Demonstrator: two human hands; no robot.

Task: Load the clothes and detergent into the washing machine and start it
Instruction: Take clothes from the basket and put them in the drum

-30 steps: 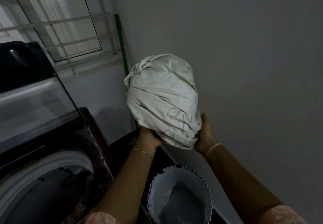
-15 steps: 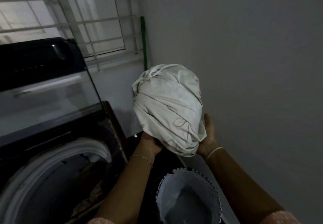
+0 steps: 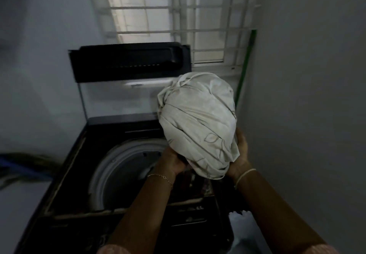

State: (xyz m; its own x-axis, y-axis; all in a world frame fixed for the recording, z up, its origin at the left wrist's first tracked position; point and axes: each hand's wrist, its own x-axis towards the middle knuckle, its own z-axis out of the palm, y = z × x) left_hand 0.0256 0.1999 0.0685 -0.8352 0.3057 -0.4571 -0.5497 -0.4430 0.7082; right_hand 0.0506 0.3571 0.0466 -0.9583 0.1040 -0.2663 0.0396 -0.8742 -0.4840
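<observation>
A big white bundle of cloth (image 3: 198, 123) with a faint leaf print is held up between both hands over the right side of the washing machine (image 3: 65, 182). My left hand (image 3: 172, 161) grips it from below on the left, and my right hand (image 3: 240, 154) cups its right underside. The dark top-loading machine stands with its lid (image 3: 126, 63) raised upright, and its round pale drum opening (image 3: 118, 174) shows below and left of the bundle. No detergent is in view.
A white wall runs close along the right. A barred window (image 3: 178, 15) is behind the machine, with a green pole (image 3: 245, 65) leaning in the corner. A pale laundry basket (image 3: 243, 226) sits at the lower right beside the machine. Dark hoses lie at the left.
The view has swung left, so the whole machine and its drum are in sight. Both hands have carried the bundle leftward from above the basket to over the machine's right side.
</observation>
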